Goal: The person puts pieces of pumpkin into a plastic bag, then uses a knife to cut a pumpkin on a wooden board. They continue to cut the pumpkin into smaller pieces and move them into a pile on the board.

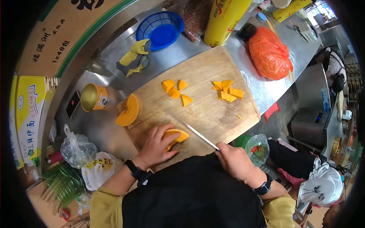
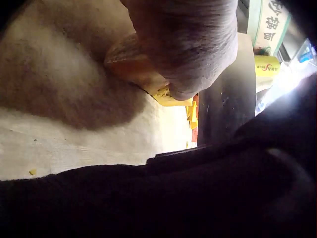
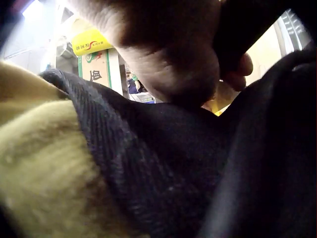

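Note:
The left hand [image 1: 159,143] grips an orange pumpkin wedge [image 1: 180,136] on the near left part of a wooden cutting board [image 1: 213,127], thumb on the near side and fingers over the far side. In the left wrist view the hand [image 2: 185,44] covers much of the wedge [image 2: 166,96]. Fingers curled round its handle, the right hand [image 1: 237,161] holds a knife [image 1: 199,135], its blade pointing up-left, to the right of the wedge. A larger pumpkin piece [image 1: 131,110] lies at the board's left edge. Cut chunks [image 1: 174,92] sit mid-board, others [image 1: 227,96] farther right.
Behind the board are a blue basket [image 1: 164,42], a yellow-grey glove [image 1: 134,60] and a yellow roll [image 1: 222,22]. An orange bag [image 1: 268,53] lies back right, an open tin [image 1: 89,99] left, plastic bags [image 1: 77,148] near left. Another person [image 1: 321,184] is at the right.

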The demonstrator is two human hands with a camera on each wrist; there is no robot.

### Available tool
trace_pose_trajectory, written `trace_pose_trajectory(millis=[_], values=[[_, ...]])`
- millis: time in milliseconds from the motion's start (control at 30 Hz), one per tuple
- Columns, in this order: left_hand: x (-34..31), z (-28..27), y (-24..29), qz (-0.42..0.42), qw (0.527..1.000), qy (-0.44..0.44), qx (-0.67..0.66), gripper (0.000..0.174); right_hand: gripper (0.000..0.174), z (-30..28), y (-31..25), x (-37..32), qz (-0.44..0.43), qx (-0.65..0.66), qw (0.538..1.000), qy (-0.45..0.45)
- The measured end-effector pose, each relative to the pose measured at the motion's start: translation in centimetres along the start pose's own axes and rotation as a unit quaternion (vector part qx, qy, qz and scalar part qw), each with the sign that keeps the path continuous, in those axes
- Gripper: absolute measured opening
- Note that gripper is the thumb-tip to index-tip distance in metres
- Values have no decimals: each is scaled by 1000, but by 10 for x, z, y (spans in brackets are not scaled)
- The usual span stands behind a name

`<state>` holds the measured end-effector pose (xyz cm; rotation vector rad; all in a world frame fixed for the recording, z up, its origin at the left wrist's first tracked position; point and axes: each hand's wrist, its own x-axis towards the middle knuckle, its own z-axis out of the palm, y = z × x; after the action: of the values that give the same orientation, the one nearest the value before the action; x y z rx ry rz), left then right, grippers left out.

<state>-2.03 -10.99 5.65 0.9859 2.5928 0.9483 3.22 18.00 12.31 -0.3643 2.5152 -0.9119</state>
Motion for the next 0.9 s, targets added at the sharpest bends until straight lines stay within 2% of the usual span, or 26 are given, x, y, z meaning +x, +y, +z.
trace_pose_trajectory(millis=[167,267,300,333,400,433,500,533,633,733,833,900], values=[[-5,-8,1,-39,997,-61,17,71,18,0,12,-10,44,47,998,24],[-1,-21,-1,-138,973,-68,-171,68,19,2,18,-18,57,65,996,33],[-3,-18,-8,-177,933,-73,-305,57,19,2,20,-22,60,68,995,31],[-5,-17,-12,-265,869,-80,-409,53,19,2,21,-25,62,72,995,30],[-6,-20,-14,-421,687,-91,-585,47,19,3,23,-31,62,78,995,29],[-5,-19,-7,-417,699,-70,-577,44,19,5,25,-33,60,80,995,28],[-14,-3,-29,-373,864,-83,-326,44,19,8,27,-37,63,85,994,24],[-13,0,-31,-338,918,-86,-189,45,19,10,28,-39,68,88,994,19],[-16,-11,-1,-275,961,-17,-33,43,19,16,29,-43,67,91,993,19],[-15,-13,14,-57,998,18,29,40,19,22,31,-43,61,89,994,13],[-20,-3,17,-120,992,24,-22,38,19,27,33,-38,50,70,996,0],[-22,10,4,-238,965,54,-91,37,19,27,34,-35,41,51,998,-6]])
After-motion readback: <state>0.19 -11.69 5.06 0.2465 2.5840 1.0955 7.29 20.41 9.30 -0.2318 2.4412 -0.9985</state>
